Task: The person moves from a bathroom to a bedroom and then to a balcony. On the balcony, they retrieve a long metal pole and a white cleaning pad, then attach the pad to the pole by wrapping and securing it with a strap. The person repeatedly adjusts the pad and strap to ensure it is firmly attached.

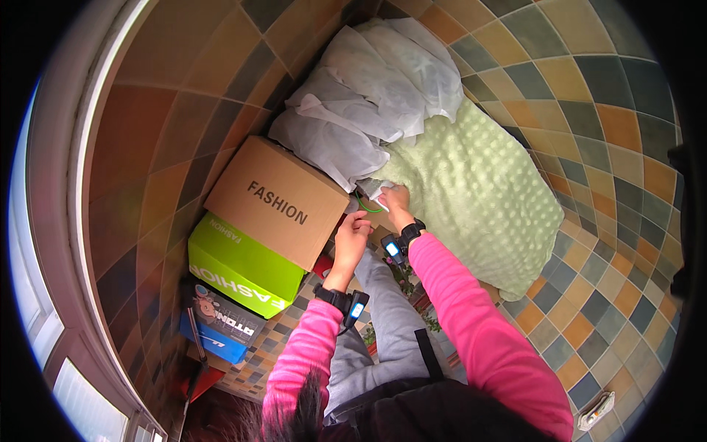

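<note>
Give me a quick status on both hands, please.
Left hand open beside plain brown cardboard box. Right hand pinching white crumpled fabric cover. Pale green dotted blanket beside it.

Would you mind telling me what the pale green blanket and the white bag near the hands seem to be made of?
The pale green blanket looks like soft plush fleece: its matte surface is covered in raised dots. The white bag looks like thin non-woven fabric, matte, slightly translucent and sharply creased; the right hand touches its edge.
</note>
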`<state>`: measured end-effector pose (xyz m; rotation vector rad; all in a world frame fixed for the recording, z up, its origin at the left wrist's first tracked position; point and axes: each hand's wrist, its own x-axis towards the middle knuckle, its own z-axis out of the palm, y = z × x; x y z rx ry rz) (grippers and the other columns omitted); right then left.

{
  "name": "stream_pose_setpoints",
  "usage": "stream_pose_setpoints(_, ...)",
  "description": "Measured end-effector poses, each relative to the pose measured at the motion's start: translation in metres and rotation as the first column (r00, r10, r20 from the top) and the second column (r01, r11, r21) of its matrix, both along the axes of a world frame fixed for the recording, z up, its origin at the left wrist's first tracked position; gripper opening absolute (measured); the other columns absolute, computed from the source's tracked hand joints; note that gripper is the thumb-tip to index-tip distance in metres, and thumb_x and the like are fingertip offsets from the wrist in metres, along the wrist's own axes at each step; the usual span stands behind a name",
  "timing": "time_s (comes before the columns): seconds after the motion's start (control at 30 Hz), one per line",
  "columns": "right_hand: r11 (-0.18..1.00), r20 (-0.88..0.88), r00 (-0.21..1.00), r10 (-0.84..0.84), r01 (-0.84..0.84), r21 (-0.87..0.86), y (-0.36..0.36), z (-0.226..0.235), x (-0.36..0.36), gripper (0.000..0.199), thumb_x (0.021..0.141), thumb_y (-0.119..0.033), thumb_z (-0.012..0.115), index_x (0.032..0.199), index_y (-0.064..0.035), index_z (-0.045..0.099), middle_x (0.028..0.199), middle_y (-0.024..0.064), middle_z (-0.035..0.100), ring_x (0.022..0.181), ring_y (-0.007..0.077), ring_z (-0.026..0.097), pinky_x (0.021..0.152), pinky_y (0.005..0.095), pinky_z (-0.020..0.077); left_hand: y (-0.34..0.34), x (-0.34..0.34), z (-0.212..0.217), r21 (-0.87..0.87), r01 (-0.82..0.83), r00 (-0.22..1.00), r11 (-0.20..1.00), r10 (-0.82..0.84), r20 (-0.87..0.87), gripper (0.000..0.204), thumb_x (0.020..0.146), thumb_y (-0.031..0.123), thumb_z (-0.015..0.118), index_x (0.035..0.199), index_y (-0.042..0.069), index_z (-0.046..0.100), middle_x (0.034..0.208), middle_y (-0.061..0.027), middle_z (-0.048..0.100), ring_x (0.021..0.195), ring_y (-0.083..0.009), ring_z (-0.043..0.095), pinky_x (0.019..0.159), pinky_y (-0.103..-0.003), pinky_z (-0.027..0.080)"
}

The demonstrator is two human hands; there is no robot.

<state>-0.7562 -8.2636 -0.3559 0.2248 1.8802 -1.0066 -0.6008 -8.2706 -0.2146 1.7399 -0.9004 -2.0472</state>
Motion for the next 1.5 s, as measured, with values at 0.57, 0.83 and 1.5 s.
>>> stream_pose_setpoints(0.57,0.970,0.323,0.920,0.220,-0.241,0.025,-0.016,0.000,-0.018,0.025,0.087,-0.017,0.074,0.103,0.0001,0.065,0.096,0.0100,0.065,0.082,0.0180,0.062,0.073,0.0283,0.0535,-0.014,-0.033,-0.042,-0.011,0.117,0.988,0.993,-0.116,0.106,0.034,0.090,0.006,0.057,0.124,0.001,0.060,0.098,-0.0115,0.071,0.081,-0.0190,0.071,0.073,-0.030,0.055)
stream_pose_setpoints(0.83,0.935,0.147,0.924,0.352,-0.339,-0.107,-0.016,0.010,-0.016,0.016,0.091,-0.014,0.067,0.098,-0.0001,0.068,0.089,0.0036,0.067,0.075,0.0129,0.060,0.067,0.0275,0.0485,-0.050,-0.038,-0.043,-0.002,-0.047,0.994,0.999,0.047,0.104,0.056,0.085,0.004,0.062,0.139,0.001,0.046,0.123,-0.0187,0.057,0.093,-0.0229,0.063,0.078,-0.032,0.052)
stream_pose_setpoints(1.5,0.907,0.458,0.831,0.315,-0.122,-0.403,-0.012,0.108,-0.093,0.010,0.094,-0.005,0.063,0.089,0.0033,0.060,0.094,0.0106,0.066,0.087,0.0187,0.066,0.082,0.0346,0.0552,-0.125,-0.024,-0.031,0.245,-0.201,0.957,0.949,0.243,-0.156,0.089,0.081,0.008,0.066,0.155,-0.002,0.019,0.152,-0.0123,0.035,0.138,-0.0231,0.034,0.109,-0.045,0.028)
